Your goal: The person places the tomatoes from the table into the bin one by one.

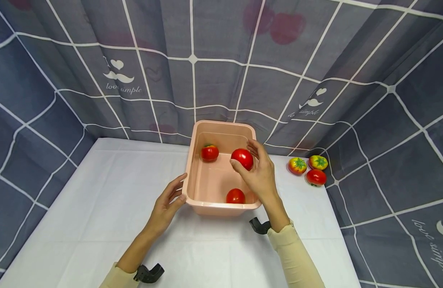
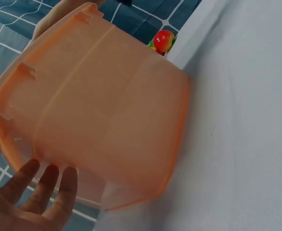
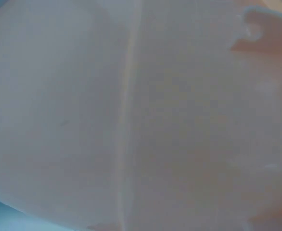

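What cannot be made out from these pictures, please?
Head: part of the red tomato at the right hand, hidden by the thumb.
Head: base of the nearest tomato, hidden by the pink tub's front rim.
Left wrist: much of the left hand, cut off at the lower-left corner.
Right wrist: the tub's contents, hidden by its blurred wall.

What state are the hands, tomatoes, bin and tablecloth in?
Rectangular peach plastic bin: upright, open-topped.
White tablecloth: spread, creased.
Two round red tomatoes: lying in the bin.
Third red tomato: held within the bin's outline.
Right hand: gripping it.
Left hand: touching the bin's left side.
Two yellow-red tomatoes: on the cloth, green tops up.
Fourth red tomato: on the cloth beside them.
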